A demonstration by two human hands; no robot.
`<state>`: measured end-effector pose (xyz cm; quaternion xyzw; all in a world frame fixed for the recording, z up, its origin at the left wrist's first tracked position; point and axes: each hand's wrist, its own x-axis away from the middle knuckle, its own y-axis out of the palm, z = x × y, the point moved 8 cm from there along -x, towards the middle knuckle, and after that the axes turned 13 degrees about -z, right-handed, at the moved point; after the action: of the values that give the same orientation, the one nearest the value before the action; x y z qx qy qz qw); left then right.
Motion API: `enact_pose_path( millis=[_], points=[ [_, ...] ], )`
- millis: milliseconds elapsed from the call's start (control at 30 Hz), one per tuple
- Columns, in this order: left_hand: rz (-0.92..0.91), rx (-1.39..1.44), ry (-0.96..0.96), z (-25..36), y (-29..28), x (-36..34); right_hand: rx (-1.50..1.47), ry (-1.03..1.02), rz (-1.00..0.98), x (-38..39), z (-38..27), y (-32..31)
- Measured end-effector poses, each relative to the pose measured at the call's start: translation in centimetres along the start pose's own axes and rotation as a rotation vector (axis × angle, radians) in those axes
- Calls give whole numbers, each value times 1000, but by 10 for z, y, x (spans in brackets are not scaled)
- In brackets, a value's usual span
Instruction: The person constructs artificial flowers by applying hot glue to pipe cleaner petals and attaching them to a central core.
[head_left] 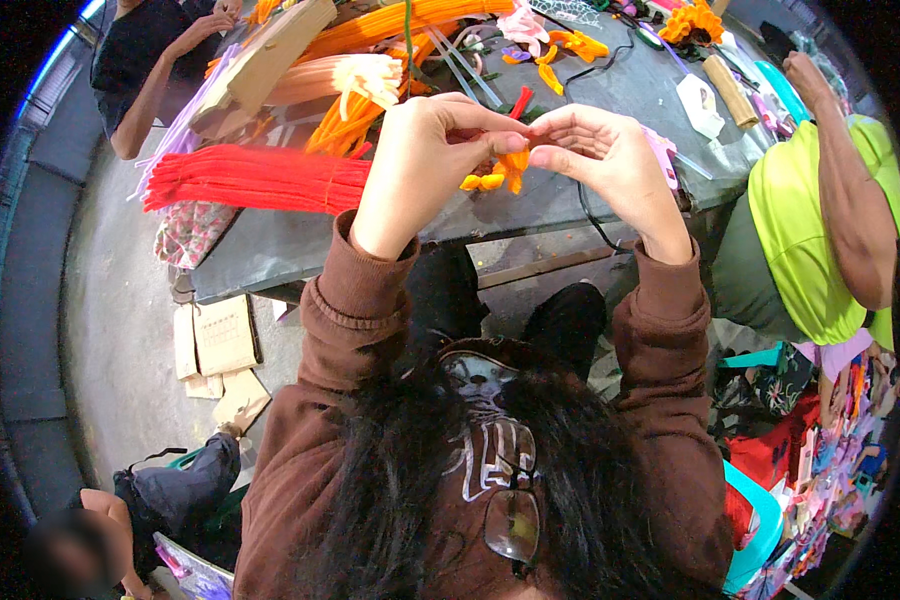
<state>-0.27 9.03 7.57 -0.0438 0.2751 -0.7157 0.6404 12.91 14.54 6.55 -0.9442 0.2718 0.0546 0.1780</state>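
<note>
Both of my hands meet above the table edge, working on one small piece of fuzzy pipe cleaner. My left hand (420,160) pinches it between thumb and forefinger. Opposite it, my right hand (610,160) has its thumb and fingertips closed at the same spot. Orange pipe-cleaner loops (511,170) hang just below the fingertips, and a short red pipe cleaner (522,101) sticks up behind them. Exactly where the pieces join is hidden by my fingers. Beside my left wrist lies a thick bundle of red pipe cleaners (255,180).
Bundles of orange (410,25) and peach pipe cleaners (335,80) and a wooden block (265,65) crowd the table's left. A white holder (700,107) and orange flower (690,22) lie right. Co-workers flank the table; flattened cardboard (225,335) lies on the floor.
</note>
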Motion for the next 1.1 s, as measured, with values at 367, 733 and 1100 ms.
enact_pose_path(
  millis=[367, 733, 1100],
  points=[
    [311, -214, -302, -37, -50, 32, -172, 50, 83, 0, 30, -16],
    [238, -286, -313, -58, -16, 22, -132, 47, 135, -13, 41, -23],
    [163, -39, -206, -50, -13, 16, 119, 89, 105, -29, 50, -17]
  ],
)
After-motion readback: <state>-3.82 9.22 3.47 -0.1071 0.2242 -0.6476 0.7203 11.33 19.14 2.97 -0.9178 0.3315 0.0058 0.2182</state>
